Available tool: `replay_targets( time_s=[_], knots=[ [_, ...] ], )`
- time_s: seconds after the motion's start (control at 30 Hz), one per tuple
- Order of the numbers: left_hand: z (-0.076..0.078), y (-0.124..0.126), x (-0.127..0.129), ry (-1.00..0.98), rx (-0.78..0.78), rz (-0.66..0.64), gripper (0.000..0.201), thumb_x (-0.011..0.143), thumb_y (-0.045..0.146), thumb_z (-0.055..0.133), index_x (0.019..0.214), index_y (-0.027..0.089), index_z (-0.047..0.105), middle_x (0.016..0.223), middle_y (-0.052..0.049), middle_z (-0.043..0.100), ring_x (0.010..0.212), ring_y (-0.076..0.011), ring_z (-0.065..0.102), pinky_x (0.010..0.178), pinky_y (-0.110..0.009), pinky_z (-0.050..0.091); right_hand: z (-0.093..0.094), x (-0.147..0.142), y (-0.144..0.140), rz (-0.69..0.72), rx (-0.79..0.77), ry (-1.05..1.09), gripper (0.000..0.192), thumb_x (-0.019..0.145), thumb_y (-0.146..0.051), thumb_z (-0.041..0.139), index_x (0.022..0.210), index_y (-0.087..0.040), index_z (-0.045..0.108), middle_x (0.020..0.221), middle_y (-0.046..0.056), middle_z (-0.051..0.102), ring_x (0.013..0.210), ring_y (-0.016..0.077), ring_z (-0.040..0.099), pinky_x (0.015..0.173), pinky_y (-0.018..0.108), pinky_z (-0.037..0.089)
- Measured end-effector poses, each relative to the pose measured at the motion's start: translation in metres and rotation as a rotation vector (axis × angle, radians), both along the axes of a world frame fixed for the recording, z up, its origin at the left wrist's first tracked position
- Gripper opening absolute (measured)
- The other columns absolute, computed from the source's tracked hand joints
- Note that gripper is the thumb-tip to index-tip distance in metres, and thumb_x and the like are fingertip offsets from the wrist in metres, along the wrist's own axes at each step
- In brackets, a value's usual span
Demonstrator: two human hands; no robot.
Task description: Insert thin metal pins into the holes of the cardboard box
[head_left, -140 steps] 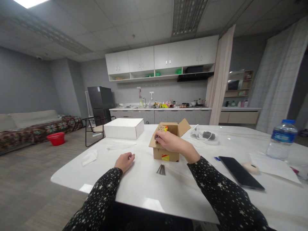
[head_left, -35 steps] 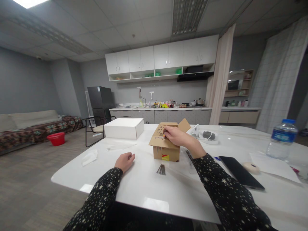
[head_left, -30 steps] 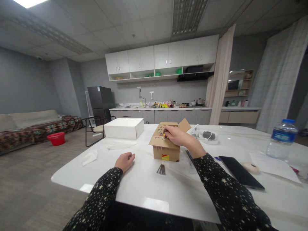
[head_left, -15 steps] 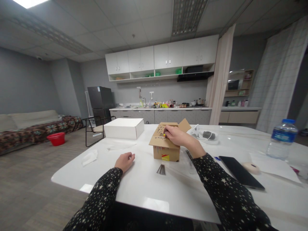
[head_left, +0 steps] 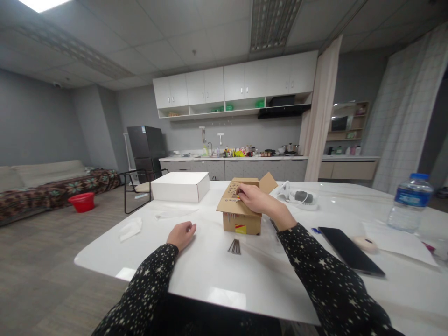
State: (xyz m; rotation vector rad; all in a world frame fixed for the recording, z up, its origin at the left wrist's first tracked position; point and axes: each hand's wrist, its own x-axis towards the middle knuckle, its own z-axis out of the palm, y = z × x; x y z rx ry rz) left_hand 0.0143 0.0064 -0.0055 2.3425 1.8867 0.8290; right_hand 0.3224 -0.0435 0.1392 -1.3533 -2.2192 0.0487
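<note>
Cardboard box (head_left: 241, 215) | right hand (head_left: 257, 200) pinching on flap, shifted back | left hand (head_left: 181, 234) curled, unmoved

White table (head_left: 217, 273) — cardboard box (head_left: 241, 222), nails (head_left: 234, 246), phone (head_left: 350, 256).

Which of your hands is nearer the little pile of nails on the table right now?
Left. The left hand rests curled on the table, apart from the nails, to their left. The right hand is farther back, up on the cardboard box flap.

home: kitchen cabinets (head_left: 234, 83), sofa (head_left: 42, 179)
</note>
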Motion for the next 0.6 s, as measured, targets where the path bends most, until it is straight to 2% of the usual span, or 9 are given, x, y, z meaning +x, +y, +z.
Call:
replay_targets(
  time_s=[0.23, 0.6],
  knots=[
    [0.0005, -0.0010, 0.0006, 0.001, -0.002, -0.003, 0.039, 0.088, 0.045, 0.039, 0.061, 0.021, 0.053, 0.061, -0.002, 0.057, 0.062, -0.0163, 0.050, 0.062, -0.027, 0.032, -0.0056, -0.0001, 0.0069, 0.006, 0.028, 0.039, 0.027, 0.093, -0.017, 0.044, 0.116, -0.020, 0.057, 0.116, 0.011, 0.066, 0.107, 0.0232, 0.059, 0.087, 0.030, 0.042],
    [0.0008, -0.0012, 0.0008, -0.004, 0.004, -0.004, 0.039, 0.087, 0.046, 0.038, 0.060, 0.021, 0.050, 0.061, -0.002, 0.056, 0.062, -0.0168, 0.050, 0.063, -0.027, 0.032, -0.0057, 0.0007, 0.0082, 0.008, 0.039, 0.029, 0.035, 0.091, -0.012, 0.045, 0.122, -0.021, 0.060, 0.113, 0.010, 0.067, 0.102, 0.0214, 0.060, 0.087, 0.030, 0.041]
  ],
)
